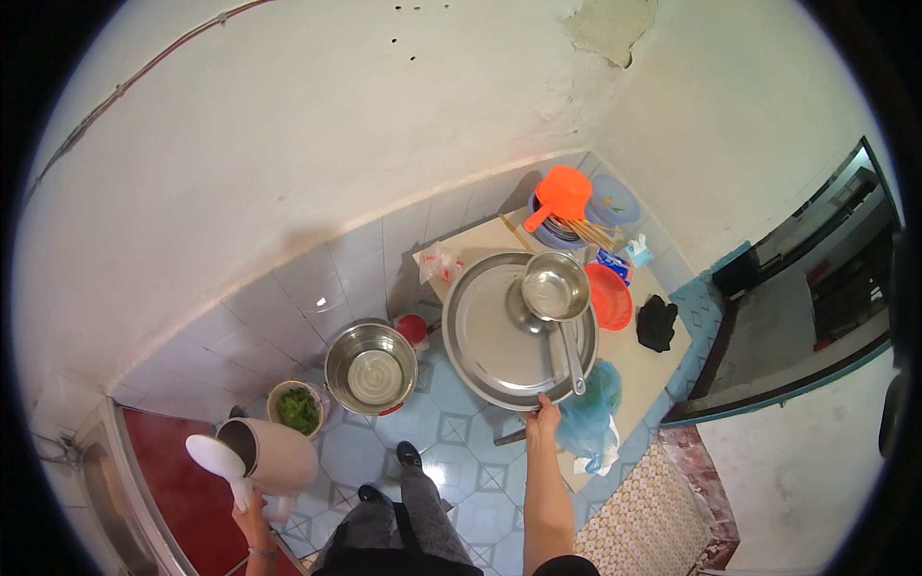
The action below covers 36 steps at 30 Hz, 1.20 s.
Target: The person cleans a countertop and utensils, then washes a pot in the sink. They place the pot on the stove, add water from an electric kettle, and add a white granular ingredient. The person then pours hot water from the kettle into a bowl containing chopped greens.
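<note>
My left hand [252, 520], at the lower left, grips a pale pinkish kettle [284, 457] by its handle side. The kettle is tilted; its white lid [216, 456] stands flipped up beside the dark mouth. My right hand [544, 417] holds the near rim of a large round stainless steel basin [486, 331] over the left part of a table [648, 363]. A steel water scoop [555, 288] with a long handle lies across the basin's right side. The handle points towards my right hand.
On the floor stand a steel pot [374, 374], a bucket of green leaves [299, 412] and a red-lidded jar [413, 330]. The table bears a red plastic bowl [611, 299], an orange scoop [563, 193], chopsticks [594, 234], a black cloth [656, 324] and a blue plastic bag [591, 417].
</note>
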Tool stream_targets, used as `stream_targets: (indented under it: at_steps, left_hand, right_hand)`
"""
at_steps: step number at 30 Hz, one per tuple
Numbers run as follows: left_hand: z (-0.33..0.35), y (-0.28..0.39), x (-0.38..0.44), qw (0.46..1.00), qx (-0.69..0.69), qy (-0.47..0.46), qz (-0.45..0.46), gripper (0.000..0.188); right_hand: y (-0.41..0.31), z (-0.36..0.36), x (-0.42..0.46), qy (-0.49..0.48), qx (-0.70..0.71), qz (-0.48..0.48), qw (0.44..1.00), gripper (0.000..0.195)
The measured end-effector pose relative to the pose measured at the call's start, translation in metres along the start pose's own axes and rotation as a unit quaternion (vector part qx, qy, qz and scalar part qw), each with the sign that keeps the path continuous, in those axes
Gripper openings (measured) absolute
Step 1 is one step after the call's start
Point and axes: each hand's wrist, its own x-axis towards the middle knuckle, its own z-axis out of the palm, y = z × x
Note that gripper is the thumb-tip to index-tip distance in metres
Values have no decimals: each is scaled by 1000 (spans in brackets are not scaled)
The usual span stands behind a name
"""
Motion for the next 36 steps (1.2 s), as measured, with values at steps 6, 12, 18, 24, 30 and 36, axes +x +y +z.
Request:
stream_targets:
  at_steps: [6, 12, 18, 24, 30, 36]
  left_hand:
    - [44, 13, -9, 999, 16, -28, 0, 14]
    - [76, 10, -12, 999, 16, -39, 1, 14]
    - [89, 19, -20, 999, 46, -21, -10, 13]
    - [87, 14, -11, 997, 58, -21, -34, 16]
    - [57, -9, -12, 997, 59, -37, -39, 19]
    - [48, -61, 20, 990, 91, -106, -9, 21]
  right_hand:
    - [17, 7, 31, 12, -22, -9, 1000, 19]
    - [13, -11, 16, -43, -269, -9, 962, 24]
    - [-82, 29, -24, -75, -583, -534, 607, 47]
    - [-101, 58, 78, -216, -582, -183, 763, 40]
    - [-120, 94, -37, -353, -367, -104, 855, 27]
    - [-35, 101, -167, -496, -288, 91, 814, 43]
